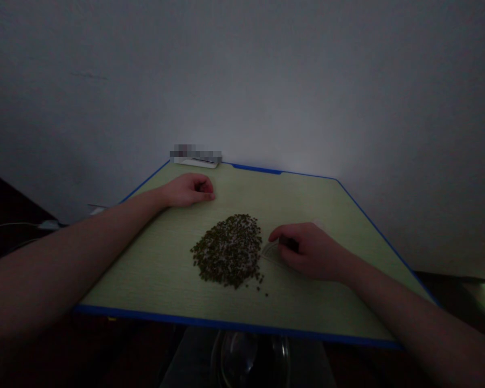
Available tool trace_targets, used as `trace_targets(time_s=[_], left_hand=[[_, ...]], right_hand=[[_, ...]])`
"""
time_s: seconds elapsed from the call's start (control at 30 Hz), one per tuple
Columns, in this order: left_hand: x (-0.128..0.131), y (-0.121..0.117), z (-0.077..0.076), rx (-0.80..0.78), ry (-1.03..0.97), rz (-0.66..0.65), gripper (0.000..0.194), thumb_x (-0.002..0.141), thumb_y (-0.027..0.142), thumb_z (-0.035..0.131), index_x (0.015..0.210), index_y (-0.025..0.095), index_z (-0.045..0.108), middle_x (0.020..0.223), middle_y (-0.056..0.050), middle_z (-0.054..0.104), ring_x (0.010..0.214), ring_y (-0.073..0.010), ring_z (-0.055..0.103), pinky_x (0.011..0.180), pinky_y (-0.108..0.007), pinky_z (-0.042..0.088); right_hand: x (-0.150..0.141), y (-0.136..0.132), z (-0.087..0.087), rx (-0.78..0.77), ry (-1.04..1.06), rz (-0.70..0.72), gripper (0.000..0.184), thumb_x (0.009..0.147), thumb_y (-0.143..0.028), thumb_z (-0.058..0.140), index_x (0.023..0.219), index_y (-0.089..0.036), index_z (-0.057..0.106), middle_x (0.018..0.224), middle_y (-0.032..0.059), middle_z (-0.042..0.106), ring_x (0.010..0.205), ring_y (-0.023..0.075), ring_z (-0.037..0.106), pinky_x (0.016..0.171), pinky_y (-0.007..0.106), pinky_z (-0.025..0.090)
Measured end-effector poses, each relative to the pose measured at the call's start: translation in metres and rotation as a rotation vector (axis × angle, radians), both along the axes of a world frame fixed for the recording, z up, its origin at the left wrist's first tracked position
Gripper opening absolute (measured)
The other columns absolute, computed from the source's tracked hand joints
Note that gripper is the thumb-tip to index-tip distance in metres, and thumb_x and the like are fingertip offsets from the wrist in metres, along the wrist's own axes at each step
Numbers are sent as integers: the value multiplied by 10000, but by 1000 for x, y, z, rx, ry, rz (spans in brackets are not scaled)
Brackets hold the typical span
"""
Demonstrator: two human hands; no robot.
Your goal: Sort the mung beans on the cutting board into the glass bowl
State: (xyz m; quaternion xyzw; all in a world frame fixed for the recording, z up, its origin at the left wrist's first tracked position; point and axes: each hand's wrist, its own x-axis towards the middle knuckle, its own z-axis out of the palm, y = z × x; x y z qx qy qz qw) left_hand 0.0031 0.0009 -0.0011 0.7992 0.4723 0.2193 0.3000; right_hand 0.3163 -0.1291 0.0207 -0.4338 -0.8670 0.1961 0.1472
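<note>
Beans (229, 250), small and dark green, lie heaped in the middle of your table (153, 269). Your right hand (307, 250) rests just beside the heap's right edge, its grip closed on a thin, clear flat piece (270, 252) whose edge lies at the beans. Your left hand (192, 189) lies curled in a loose fist on the table's far left, well apart from the heap, holding nothing. A white box (196, 160) sits at the far edge against the wall (242, 75).
</note>
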Motion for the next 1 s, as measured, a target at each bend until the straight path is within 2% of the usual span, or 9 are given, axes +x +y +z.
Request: trace_targets(time_s=[0.17, 0.47, 0.73, 1.0], left_hand=[[-1, 1, -1, -3, -8, 13, 304, 672, 426, 652, 772, 150, 571, 608, 24, 523, 535, -90, 444, 491, -218, 351], [-1, 0, -1, 1, -4, 2, 296, 674, 426, 655, 761, 157, 568, 593, 29, 519, 521, -88, 440, 481, -216, 343], [-1, -1, 1, 1, -2, 2, 290, 670, 415, 656, 756, 154, 566, 589, 35, 510, 522, -81, 429, 484, -209, 345], [0, -2, 2, 1, -5, -1, 266, 680, 396, 653, 751, 156, 564, 593, 28, 525, 527, -81, 441, 489, -208, 354]], right_hand=[[-5, -1, 1, 26, 4, -2, 270, 742, -124, 481, 931, -173, 666, 600, -28, 587, 498, 78, 470, 522, 221, 332], [1, -2, 4, 40, -73, -129, 279, 713, -144, 498, 929, -171, 673, 585, -17, 599, 506, 98, 496, 526, 231, 340], [-5, -4, 3, 20, -29, -40, 321, 729, -138, 474, 957, -181, 695, 539, -39, 566, 454, 78, 455, 508, 219, 329], [3, -1, 7, 47, -106, -161, 278, 718, -176, 493, 911, -187, 694, 519, -32, 565, 465, 96, 471, 507, 232, 319]])
